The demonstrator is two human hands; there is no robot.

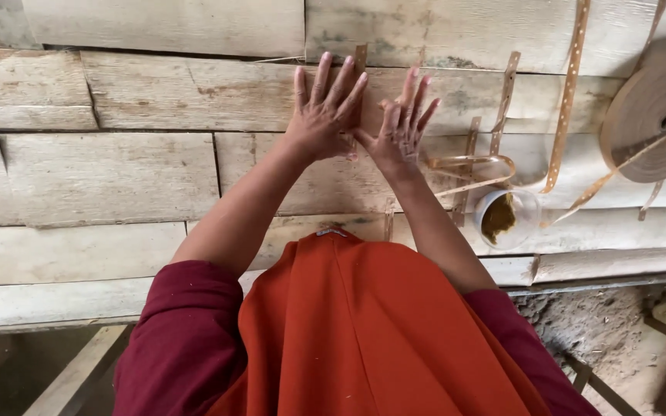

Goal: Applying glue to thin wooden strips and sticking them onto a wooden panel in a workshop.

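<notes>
Both hands are lying flat, fingers spread apart: left hand (321,115) and right hand (401,131) are pressing a thin brown strip (360,62) onto the plank bench (117,169). A strip roll (653,115) and a small cup (506,219) are sitting to the right.

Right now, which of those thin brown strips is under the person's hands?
The short upright strip poking out above the left hand, beside the right hand. The other strips lie farther right, untouched.
</notes>
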